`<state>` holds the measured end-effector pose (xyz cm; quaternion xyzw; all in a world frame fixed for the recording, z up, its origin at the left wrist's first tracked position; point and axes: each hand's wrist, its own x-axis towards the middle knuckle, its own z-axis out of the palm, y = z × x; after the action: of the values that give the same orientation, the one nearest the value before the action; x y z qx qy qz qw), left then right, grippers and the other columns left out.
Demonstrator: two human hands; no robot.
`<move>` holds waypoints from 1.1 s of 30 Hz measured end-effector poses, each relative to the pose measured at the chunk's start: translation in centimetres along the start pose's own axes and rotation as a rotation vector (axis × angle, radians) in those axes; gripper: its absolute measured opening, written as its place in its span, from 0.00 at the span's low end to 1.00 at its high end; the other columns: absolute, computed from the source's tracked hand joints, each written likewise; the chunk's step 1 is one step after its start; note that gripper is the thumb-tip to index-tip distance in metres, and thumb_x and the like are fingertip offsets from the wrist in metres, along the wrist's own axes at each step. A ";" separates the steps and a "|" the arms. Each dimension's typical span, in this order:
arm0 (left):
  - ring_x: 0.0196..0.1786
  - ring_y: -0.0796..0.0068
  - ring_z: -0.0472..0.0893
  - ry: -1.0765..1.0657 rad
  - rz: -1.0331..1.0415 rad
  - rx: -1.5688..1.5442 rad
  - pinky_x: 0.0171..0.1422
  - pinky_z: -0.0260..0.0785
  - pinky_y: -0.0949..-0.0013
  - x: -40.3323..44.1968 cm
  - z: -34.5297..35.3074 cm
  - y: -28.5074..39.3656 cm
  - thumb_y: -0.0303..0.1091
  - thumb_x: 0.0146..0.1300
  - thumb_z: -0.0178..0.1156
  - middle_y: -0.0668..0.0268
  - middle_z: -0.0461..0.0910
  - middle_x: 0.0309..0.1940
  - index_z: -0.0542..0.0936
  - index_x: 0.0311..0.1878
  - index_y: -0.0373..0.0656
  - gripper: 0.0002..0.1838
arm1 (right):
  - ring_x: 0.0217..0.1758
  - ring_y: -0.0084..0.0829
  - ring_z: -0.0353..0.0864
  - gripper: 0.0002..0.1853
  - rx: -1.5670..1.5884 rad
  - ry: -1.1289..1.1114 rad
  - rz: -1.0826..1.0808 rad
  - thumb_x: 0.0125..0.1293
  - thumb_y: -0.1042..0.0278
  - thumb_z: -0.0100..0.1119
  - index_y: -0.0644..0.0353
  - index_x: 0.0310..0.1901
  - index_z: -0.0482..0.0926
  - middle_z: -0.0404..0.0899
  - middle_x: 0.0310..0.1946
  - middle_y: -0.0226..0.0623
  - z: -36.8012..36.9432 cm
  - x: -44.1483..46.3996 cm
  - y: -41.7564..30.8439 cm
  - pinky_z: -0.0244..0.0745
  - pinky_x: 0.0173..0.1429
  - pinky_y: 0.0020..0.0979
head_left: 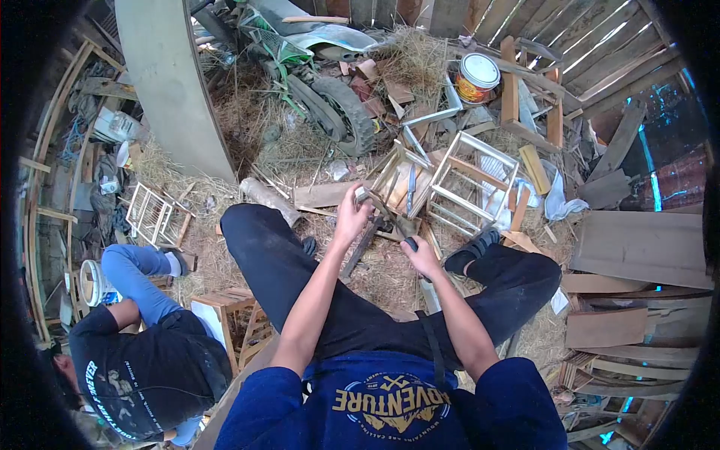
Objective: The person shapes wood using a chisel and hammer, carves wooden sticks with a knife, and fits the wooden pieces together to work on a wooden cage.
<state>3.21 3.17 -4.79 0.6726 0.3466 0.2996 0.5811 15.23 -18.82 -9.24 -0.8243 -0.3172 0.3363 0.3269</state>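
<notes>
My left hand [351, 219] is closed round a small pale block-like piece [362, 193], whose end sticks out above the fingers. Lower and to the right, my right hand [424, 259] grips a tool by its black handle [410, 244]. The tool's long, narrow brownish part slants up toward my left hand; its exact kind is unclear. Just beyond my hands, a long blade-like tool [410, 187] lies across a small wooden frame [390, 176]. A larger slatted wooden frame [472, 184] stands to the right of it.
A person in a black shirt [150, 367] sits at left beside a wooden stand [232, 307]. Ahead are a motorbike wheel [349, 116], a tall board [169, 82] and a paint bucket [478, 77]. Planks [607, 328] are stacked at right; straw covers the ground.
</notes>
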 end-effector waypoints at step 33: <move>0.55 0.51 0.82 -0.297 -0.566 0.447 0.54 0.75 0.53 -9.1 0.8 -18.8 0.41 0.62 0.66 0.46 0.81 0.51 0.66 0.69 0.39 0.34 | 0.36 0.34 0.78 0.22 0.069 0.014 0.243 0.69 0.47 0.60 0.63 0.46 0.79 0.79 0.32 0.45 1.6 -0.4 1.5 0.73 0.44 0.35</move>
<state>-3.67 -3.06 -23.51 0.6966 0.4873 -0.0560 0.5236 14.18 -19.47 -11.10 -0.8472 -0.2009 0.3784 0.3142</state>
